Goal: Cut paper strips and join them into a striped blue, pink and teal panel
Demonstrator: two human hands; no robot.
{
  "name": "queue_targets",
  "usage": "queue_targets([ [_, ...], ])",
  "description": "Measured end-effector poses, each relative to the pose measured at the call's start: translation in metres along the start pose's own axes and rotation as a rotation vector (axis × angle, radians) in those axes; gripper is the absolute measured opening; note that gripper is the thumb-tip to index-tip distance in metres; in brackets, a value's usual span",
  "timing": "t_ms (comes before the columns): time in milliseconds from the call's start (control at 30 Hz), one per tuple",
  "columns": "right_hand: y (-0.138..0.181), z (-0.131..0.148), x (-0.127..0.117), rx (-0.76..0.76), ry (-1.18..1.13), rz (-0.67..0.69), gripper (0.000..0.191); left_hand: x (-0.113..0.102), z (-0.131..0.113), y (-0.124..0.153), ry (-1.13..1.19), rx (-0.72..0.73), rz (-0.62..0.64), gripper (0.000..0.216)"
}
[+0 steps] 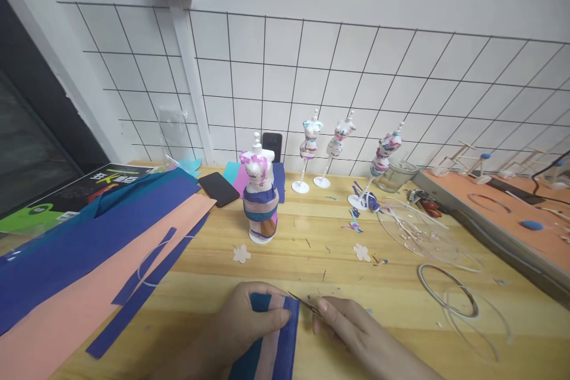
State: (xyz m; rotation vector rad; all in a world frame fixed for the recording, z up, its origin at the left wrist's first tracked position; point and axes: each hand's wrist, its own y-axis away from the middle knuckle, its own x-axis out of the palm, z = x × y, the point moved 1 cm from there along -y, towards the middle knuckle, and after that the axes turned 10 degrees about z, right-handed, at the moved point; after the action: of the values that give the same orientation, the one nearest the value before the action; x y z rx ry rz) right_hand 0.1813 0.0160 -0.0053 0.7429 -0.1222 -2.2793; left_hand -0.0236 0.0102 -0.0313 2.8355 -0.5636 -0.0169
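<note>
My left hand (256, 320) is closed on a striped sheet (288, 338) with teal, pale mauve and dark blue bands, thumb pressed on top near its upper edge. In my right hand (345, 323) is a thin pointed metal tool (307, 304), its tip at the sheet's upper right corner. Whether it is tweezers or small scissors I cannot tell. Beyond the hands stands a small dress-form mannequin (260, 172), pink-marked on top and wrapped in dark blue, mauve and teal bands. Two pale flower cutouts (241, 254) lie on the wooden table.
Large blue and peach sheets (133, 249) with loose strips cover the left side. Three smaller mannequins (308, 145) stand at the back near a phone (272, 145). On the right are a glass jar (398, 175), coiled rings (447, 291), a clear round plate (418, 237) and scraps.
</note>
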Motion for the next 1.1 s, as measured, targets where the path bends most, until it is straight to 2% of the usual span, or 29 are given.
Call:
queue_targets([
  [300,-0.0010,0.0035,0.0030,-0.009,-0.008,-0.001,0.051,0.0014,-0.0030,-0.0007,-0.033,0.034,0.074,0.027],
  [1100,-0.0045,-0.0033,0.0056,-0.062,0.012,0.028,0.052,0.0013,-0.0036,0.0003,-0.060,-0.041,0.067,0.025],
])
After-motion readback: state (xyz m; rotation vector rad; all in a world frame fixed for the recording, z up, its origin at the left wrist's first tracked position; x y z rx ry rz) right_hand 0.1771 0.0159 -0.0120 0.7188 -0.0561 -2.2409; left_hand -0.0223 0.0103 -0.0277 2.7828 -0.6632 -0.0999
